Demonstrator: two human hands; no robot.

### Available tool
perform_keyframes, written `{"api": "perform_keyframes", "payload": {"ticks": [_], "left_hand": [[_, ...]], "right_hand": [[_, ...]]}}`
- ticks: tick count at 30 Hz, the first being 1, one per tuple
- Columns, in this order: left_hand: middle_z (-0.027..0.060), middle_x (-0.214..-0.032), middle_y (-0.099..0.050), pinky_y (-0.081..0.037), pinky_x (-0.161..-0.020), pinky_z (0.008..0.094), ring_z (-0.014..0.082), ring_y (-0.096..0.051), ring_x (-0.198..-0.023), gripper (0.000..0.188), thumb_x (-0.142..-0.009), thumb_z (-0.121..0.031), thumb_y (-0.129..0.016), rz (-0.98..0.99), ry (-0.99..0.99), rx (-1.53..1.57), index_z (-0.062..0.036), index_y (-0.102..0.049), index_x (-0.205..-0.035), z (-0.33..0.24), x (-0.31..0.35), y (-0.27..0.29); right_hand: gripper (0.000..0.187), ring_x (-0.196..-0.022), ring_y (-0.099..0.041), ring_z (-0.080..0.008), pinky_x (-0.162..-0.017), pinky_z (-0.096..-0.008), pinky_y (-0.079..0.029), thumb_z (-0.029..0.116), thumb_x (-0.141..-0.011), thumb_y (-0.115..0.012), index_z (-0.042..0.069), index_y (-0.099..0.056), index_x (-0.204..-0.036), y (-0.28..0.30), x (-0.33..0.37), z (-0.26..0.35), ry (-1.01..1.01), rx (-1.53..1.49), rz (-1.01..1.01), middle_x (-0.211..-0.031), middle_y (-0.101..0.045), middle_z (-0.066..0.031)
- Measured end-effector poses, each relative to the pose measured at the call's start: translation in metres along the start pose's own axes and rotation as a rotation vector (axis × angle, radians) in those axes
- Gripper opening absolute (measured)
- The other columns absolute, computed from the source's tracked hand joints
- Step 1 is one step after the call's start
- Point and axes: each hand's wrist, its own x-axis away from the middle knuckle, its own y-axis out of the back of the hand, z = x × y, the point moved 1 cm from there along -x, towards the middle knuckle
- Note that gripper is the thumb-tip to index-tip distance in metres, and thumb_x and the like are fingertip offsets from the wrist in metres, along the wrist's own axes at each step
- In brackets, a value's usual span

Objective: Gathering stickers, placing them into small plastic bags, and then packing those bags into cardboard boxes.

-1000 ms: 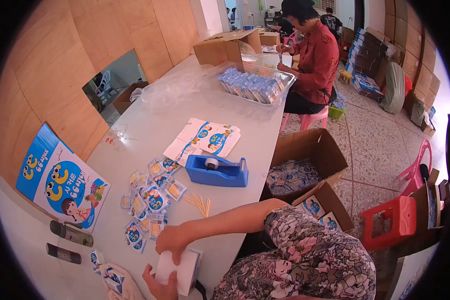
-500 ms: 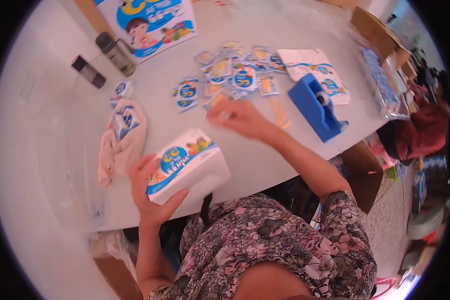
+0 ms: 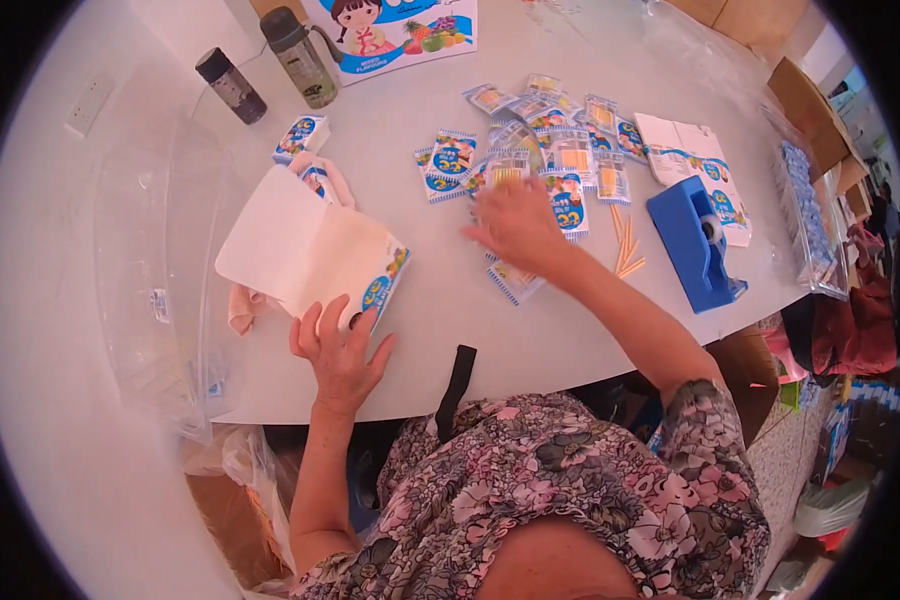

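Note:
A white box [image 3: 340, 260] with its lid folded back lies at the left, showing a blank inside and one printed blue side. My left hand [image 3: 340, 355] rests at its near edge, fingers spread and fingertips touching it. Farther right, my right hand [image 3: 518, 228] reaches over a heap of small printed packets [image 3: 573, 152] with blue striped ends. Its thumb stands apart from the slightly blurred fingers, and no held thing shows. One packet [image 3: 515, 282] lies partly under that wrist. Several thin pale yellow sticks [image 3: 626, 245] lie right of the hand.
A blue tape dispenser [image 3: 692, 245] and flattened printed cartons [image 3: 705, 165] are at the right. Pink cloth [image 3: 242, 310] shows behind the box, with a small box [image 3: 301, 138] beyond it. Two bottles [image 3: 305, 65] [image 3: 232, 88] and a big printed carton [image 3: 410, 30] stand at the back.
The box has opened and swung leftward, its inside now showing. My left hand has shifted to its near edge. My right hand has moved onto the packets. The whole view has shifted.

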Motion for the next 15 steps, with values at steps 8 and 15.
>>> {"api": "perform_keyframes", "payload": {"ticks": [8, 15], "left_hand": [[0.0048, -0.129, -0.057, -0.018, -0.108, 0.0530, 0.0335, -0.040, -0.128, 0.040, -0.068, -0.022, -0.083, 0.012, 0.002, -0.060, -0.0216, -0.070, -0.106, 0.002, -0.014, -0.002], [0.0028, -0.137, -0.053, -0.014, -0.109, 0.0564, 0.0331, -0.036, -0.134, 0.035, -0.071, -0.020, -0.079, 0.035, 0.079, 0.064, -0.0214, -0.069, -0.104, -0.003, -0.003, -0.004]], "right_hand": [[0.043, -0.115, -0.054, -0.0295, -0.106, -0.0573, -0.033, 0.032, -0.085, -0.067, 0.000, -0.063, -0.113, -0.034, -0.107, 0.033, -0.281, 0.213, -0.053, -0.114, -0.065, -0.0123], [0.039, -0.111, -0.059, -0.0274, -0.105, -0.0502, -0.038, 0.020, -0.079, -0.070, 0.000, -0.063, -0.111, -0.034, 0.006, 0.073, 0.360, 0.122, -0.269, -0.115, -0.065, -0.0133]]}}
